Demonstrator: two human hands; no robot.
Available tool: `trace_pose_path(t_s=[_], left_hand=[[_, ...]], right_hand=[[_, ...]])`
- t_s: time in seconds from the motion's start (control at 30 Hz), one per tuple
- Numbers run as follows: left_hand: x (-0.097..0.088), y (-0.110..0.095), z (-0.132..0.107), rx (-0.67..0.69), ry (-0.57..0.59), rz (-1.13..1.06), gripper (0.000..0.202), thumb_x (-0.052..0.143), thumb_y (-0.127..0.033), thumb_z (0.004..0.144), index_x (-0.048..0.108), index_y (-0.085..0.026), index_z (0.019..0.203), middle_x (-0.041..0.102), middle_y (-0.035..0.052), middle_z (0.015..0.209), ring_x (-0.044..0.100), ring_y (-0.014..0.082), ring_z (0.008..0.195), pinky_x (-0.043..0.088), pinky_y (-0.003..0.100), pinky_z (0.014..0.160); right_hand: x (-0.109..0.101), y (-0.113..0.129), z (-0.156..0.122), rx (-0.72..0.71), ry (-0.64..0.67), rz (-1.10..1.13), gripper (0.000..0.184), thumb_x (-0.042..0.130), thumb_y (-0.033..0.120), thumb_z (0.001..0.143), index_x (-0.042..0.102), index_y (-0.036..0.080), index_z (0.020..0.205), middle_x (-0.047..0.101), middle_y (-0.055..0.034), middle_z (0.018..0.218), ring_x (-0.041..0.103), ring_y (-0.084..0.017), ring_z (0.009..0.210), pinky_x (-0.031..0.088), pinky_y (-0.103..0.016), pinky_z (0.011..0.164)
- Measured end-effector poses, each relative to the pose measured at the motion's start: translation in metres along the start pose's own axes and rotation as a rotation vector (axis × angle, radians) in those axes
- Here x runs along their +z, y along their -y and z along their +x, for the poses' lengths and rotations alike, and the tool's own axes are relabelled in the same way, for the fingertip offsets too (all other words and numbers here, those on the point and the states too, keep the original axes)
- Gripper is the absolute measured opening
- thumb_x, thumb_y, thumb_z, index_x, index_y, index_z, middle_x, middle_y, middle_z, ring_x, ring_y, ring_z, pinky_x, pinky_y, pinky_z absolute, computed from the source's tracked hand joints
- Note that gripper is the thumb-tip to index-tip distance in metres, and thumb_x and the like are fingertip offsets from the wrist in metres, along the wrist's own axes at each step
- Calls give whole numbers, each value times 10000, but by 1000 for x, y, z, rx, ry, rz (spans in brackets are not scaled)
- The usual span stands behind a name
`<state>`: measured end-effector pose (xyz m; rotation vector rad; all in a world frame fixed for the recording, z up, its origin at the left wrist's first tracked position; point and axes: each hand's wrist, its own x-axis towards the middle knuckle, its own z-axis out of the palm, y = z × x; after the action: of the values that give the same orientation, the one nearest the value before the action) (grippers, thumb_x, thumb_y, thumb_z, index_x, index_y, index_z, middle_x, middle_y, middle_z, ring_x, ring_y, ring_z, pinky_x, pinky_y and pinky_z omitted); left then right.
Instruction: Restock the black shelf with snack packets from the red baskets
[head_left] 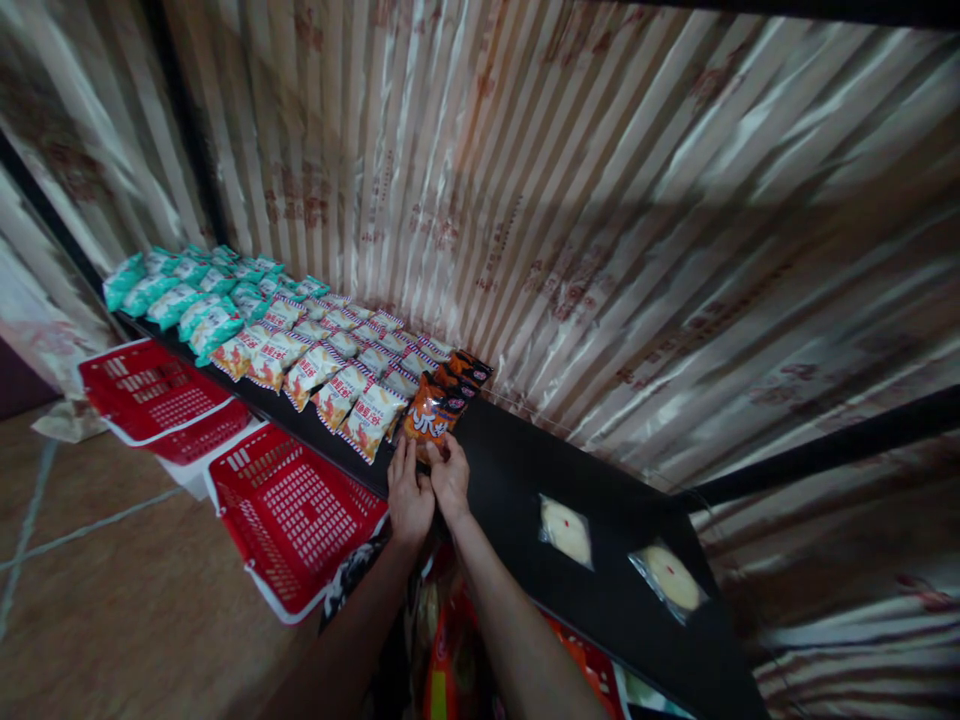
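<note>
An orange and black snack bag (431,408) stands tilted up on the black shelf (517,470), at the front of a short row of matching bags (466,370). My left hand (409,497) grips its lower left edge, with the fingers up against the front. On the lower right edge, the thumb and fingers of my right hand (450,480) are closed. Just left of my hands are rows of white and orange snack bags (315,372). Part of the held bag's bottom is hidden by my fingers.
Teal snack bags (180,290) fill the shelf's far left end. Two flat clear-wrapped pale round items (567,531) lie to the right. Red baskets (296,510) stand below the front edge. Behind the shelf hangs a pleated curtain (487,200); a black bar (825,450) crosses at right.
</note>
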<state>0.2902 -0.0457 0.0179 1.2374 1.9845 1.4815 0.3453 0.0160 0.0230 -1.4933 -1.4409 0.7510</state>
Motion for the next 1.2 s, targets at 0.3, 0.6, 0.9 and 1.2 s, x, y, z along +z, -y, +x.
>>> trace_pose_path(t_s=[0.3, 0.6, 0.9, 1.2], left_hand=[[2, 2, 1, -7, 17, 5, 680, 421, -38, 678, 396, -194, 1339, 328, 53, 1447, 290, 195, 1325, 258, 368, 1091], [3, 3, 3, -9, 17, 20, 671, 422, -35, 681, 411, -200, 1331, 348, 48, 1437, 304, 198, 1315, 277, 368, 1083], [5, 2, 5, -4, 16, 32, 657, 427, -43, 693, 415, -208, 1329, 341, 37, 1441, 328, 206, 1298, 281, 375, 1080], [3, -1, 4, -13, 12, 19, 678, 411, -21, 678, 404, -192, 1334, 332, 45, 1445, 303, 204, 1312, 271, 373, 1087]], right_hand=[[0, -4, 0, -2, -9, -41, 404, 556, 398, 717, 627, 187, 1054, 641, -60, 916, 590, -179, 787, 463, -299, 767], [0, -3, 3, -2, 5, -63, 402, 551, 372, 717, 623, 174, 1059, 639, -59, 899, 587, -170, 757, 461, -292, 749], [0, -4, 6, 11, 3, -55, 376, 561, 371, 704, 630, 194, 1028, 644, -36, 854, 591, -165, 741, 460, -277, 718], [0, -1, 1, -3, 11, 34, 428, 549, 375, 722, 570, 168, 1095, 642, -68, 935, 608, -177, 809, 474, -296, 756]])
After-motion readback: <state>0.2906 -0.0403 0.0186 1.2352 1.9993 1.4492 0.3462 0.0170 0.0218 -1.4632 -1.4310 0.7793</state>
